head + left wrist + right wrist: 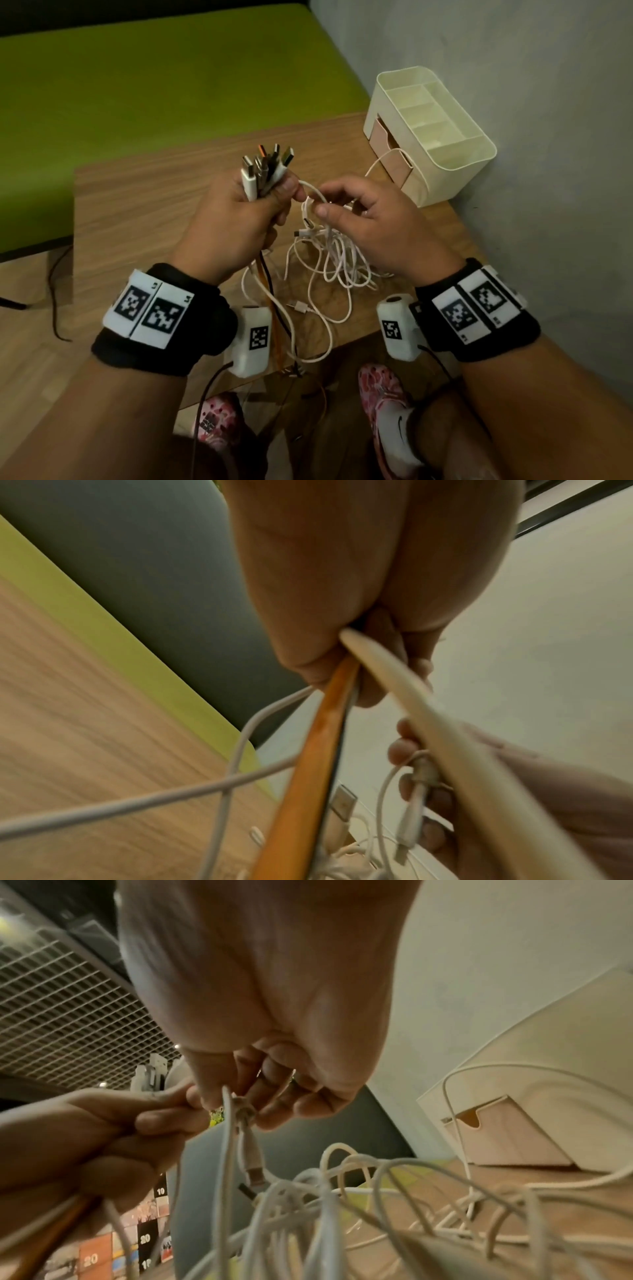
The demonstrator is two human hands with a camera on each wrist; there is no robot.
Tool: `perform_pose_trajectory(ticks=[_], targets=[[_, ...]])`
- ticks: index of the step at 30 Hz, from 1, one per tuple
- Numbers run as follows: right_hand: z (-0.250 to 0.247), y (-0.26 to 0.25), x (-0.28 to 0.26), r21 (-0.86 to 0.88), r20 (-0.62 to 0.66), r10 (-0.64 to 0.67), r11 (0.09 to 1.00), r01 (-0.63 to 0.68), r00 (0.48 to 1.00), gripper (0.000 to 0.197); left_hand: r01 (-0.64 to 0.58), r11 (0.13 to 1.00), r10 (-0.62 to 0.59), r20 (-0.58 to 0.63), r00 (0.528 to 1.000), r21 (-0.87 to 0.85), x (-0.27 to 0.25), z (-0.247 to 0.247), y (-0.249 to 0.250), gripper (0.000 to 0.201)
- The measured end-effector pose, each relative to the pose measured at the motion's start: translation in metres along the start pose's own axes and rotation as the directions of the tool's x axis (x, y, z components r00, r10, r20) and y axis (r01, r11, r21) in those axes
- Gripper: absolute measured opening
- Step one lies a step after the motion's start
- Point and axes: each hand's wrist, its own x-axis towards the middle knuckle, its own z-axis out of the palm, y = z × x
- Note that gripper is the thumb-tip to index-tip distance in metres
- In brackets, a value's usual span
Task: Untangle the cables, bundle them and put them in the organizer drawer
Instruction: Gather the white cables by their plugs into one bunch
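Observation:
My left hand (pixel 246 209) grips a bunch of cable ends (pixel 265 164), plugs sticking up out of the fist; white, orange and black cords (pixel 308 750) hang from its underside. My right hand (pixel 352 209) pinches a loop of white cable (pixel 310 202) just right of the left thumb; a small plug (pixel 251 1164) dangles below its fingers. A tangle of white cables (pixel 329 263) lies on the wooden table (pixel 137 205) beneath both hands. The cream organizer (pixel 431 133) stands at the back right, its lower pinkish drawer (pixel 399 166) pulled out with one white cable running into it.
A grey wall (pixel 548 137) runs close along the organizer's right side. A green surface (pixel 137 85) borders the table at the back and left. A dark cord (pixel 54 291) trails on the floor at left. My feet in pink shoes (pixel 383 387) are below the table's near edge.

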Motion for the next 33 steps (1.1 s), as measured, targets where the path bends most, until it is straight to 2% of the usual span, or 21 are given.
perform_pose_trajectory(ticks=[4, 8, 12, 16, 18, 22, 25, 29, 31, 33], targets=[[0.002, 0.007, 0.001, -0.175, 0.001, -0.037, 0.984, 0.037, 0.999, 0.02, -0.023, 0.999, 0.021, -0.051, 0.998, -0.047, -0.001, 0.004, 0.001, 0.025], [0.003, 0.01, 0.0, -0.12, -0.077, -0.012, 0.993, 0.002, 0.997, 0.03, -0.015, 1.0, 0.016, -0.107, 0.994, 0.01, 0.003, 0.001, -0.001, 0.026], [-0.002, 0.002, -0.001, -0.141, -0.094, -0.033, 0.99, 0.02, 0.995, 0.033, 0.009, 0.998, -0.006, -0.053, 0.999, 0.067, 0.003, 0.001, -0.006, 0.024], [0.0, -0.008, -0.003, -0.196, -0.168, -0.194, 0.967, 0.16, 0.966, 0.016, 0.016, 1.0, -0.016, -0.002, 1.0, -0.001, 0.003, 0.006, -0.005, 0.026], [-0.004, -0.012, -0.007, -0.222, -0.211, -0.204, 0.962, 0.156, 0.956, 0.011, 0.011, 0.999, -0.011, 0.01, 1.0, -0.037, 0.001, 0.008, -0.002, 0.026], [-0.017, -0.027, -0.028, -0.191, -0.259, -0.168, 0.974, 0.12, 0.951, 0.007, -0.027, 0.996, 0.016, -0.113, 0.993, -0.088, -0.009, 0.009, 0.015, 0.029], [-0.024, -0.044, -0.054, -0.181, -0.251, -0.073, 0.983, 0.027, 0.965, 0.003, -0.097, 0.986, 0.087, -0.077, 0.993, -0.139, -0.024, 0.02, 0.037, 0.029], [-0.028, -0.065, -0.098, -0.181, -0.14, 0.087, 0.977, -0.111, 0.986, 0.032, -0.178, 0.969, 0.189, 0.051, 0.981, -0.169, -0.047, 0.047, 0.065, 0.026], [-0.035, -0.072, -0.124, -0.099, -0.041, 0.185, 0.977, -0.188, 0.982, 0.039, -0.157, 0.967, 0.176, 0.078, 0.981, -0.202, -0.055, 0.056, 0.073, 0.029], [-0.044, -0.076, -0.147, -0.13, 0.148, 0.35, 0.934, -0.332, 0.925, 0.027, -0.099, 0.961, 0.124, 0.081, 0.989, -0.258, -0.061, 0.06, 0.079, 0.033]])
